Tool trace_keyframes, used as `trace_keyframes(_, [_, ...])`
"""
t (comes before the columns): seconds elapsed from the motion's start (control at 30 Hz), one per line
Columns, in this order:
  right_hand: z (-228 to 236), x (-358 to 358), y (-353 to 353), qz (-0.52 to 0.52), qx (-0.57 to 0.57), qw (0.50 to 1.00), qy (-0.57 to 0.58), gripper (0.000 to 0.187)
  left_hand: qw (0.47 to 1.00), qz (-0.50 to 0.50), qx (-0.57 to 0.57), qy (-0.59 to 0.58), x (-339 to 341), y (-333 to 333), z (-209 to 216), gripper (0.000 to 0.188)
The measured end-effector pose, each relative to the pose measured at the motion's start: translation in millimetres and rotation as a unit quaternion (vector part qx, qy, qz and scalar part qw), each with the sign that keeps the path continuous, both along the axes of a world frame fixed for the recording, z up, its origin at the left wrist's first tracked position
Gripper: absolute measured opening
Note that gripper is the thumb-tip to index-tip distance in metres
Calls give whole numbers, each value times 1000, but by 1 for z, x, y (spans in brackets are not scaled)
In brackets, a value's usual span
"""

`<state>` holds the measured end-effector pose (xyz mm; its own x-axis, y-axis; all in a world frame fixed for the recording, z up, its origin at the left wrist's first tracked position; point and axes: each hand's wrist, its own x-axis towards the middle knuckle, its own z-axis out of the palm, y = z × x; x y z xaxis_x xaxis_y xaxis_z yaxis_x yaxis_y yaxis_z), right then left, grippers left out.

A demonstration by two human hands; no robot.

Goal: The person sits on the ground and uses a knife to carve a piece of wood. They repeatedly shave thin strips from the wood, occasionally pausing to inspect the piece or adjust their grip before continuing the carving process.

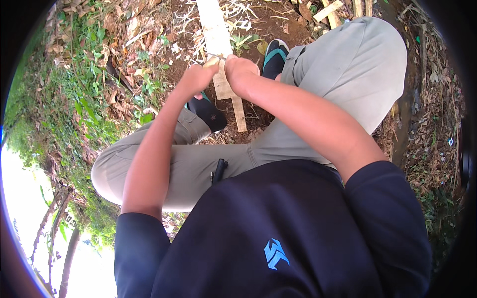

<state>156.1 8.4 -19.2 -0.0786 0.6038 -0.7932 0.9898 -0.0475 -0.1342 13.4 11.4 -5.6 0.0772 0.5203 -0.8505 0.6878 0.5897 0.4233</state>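
Both of my hands are closed and close together above a pale wooden plank (215, 35) on the ground between my feet. The plank narrows to a thin tail (239, 114) at its near end. A thin dark blade (216, 55) shows between the hands, its ends partly hidden by the fingers. My right hand (242, 74) is wrapped around the blade's right end. My left hand (196, 79) grips something pale and wood-coloured by its thumb, mostly covered, so its kind is unclear.
Wood shavings (184, 22) litter the soil around the plank. My feet in dark socks and sandals (275, 57) flank it. Several cut wood pieces (329, 11) lie at the far right. Green plants (84, 109) and dry leaves cover the left side. A dark rod-like object (219, 170) rests on my lap.
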Motion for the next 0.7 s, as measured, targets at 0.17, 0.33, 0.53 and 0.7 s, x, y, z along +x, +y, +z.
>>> trace_keyframes(0.17, [-15,-8,2,42,31,998,17,37,1000,5,2,3,-14,-1,0,57])
trace_keyframes(0.33, [-83,24,3,-126,43,991,-20,32,997,-69,36,26,-3,-16,0,59])
trace_keyframes(0.53, [-10,27,25,-95,36,994,-33,32,996,75,-50,-12,-17,-2,0,47])
trace_keyframes(0.7, [38,23,15,15,-2,1000,24,28,996,63,-45,-38,-27,-15,9,44])
